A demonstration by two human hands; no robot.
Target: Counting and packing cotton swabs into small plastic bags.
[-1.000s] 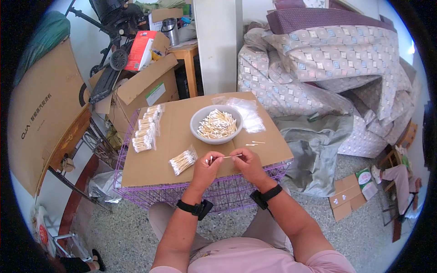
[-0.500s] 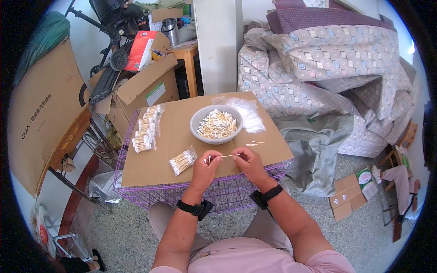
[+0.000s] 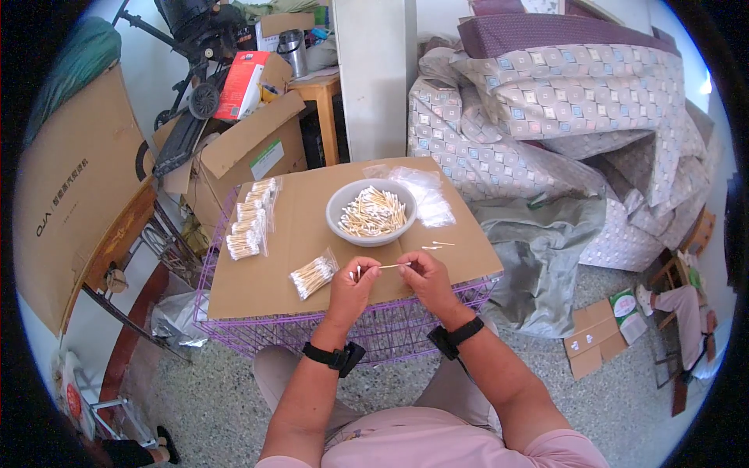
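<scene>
Between my two hands a single cotton swab (image 3: 390, 267) is stretched level above the front of the cardboard sheet. My left hand (image 3: 353, 282) pinches one end, with further swab tips showing among its fingers. The other end is pinched by my right hand (image 3: 425, 279). A grey bowl (image 3: 334, 226) heaped with loose swabs stands just beyond my hands. Left of my left hand lies a clear bag of swabs (image 3: 314, 275). Several more filled bags (image 3: 251, 222) lie in a row at the sheet's left. Two loose swabs (image 3: 438, 246) rest to the right of the bowl.
Empty clear bags (image 3: 425, 199) lie right of the bowl. The cardboard sheet (image 3: 296, 195) rests on a purple wire cage (image 3: 312, 331). Behind it are an open carton (image 3: 250, 152) and a white pillar (image 3: 374, 86). Patterned covered cushions (image 3: 577, 93) fill the back right; another person's leg (image 3: 683, 312) shows far right.
</scene>
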